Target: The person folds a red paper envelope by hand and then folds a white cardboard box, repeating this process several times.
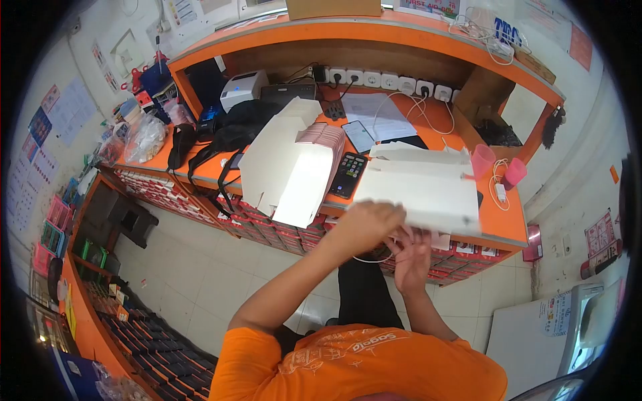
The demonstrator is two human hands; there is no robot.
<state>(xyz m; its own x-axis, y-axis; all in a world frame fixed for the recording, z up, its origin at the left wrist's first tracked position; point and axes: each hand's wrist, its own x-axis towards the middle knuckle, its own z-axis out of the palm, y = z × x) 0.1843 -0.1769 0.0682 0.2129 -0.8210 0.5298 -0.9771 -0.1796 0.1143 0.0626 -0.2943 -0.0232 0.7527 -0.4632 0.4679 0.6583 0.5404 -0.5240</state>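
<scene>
A white cardboard box (421, 190), partly folded, lies on the orange counter in front of me, its right edge slightly blurred. My left hand (371, 227) has its fingers curled over the box's near left corner. Just below and to the right, my right hand (410, 257) is turned palm up, fingers bent against the box's near edge; part of its grip is hidden. Left of the box lies a black phone (348, 175) with its screen lit. Another white cardboard piece (287, 167) stands open on the counter, a stack of pinkish folded sheets (324, 137) beside it.
Pink cups (513, 172) and a white charger cable (498, 180) sit at the counter's right end. Behind are paper sheets (381, 113), a second phone (359, 136) and a row of sockets (390, 81). A black bag (234, 127) and a white printer (243, 89) are on the left.
</scene>
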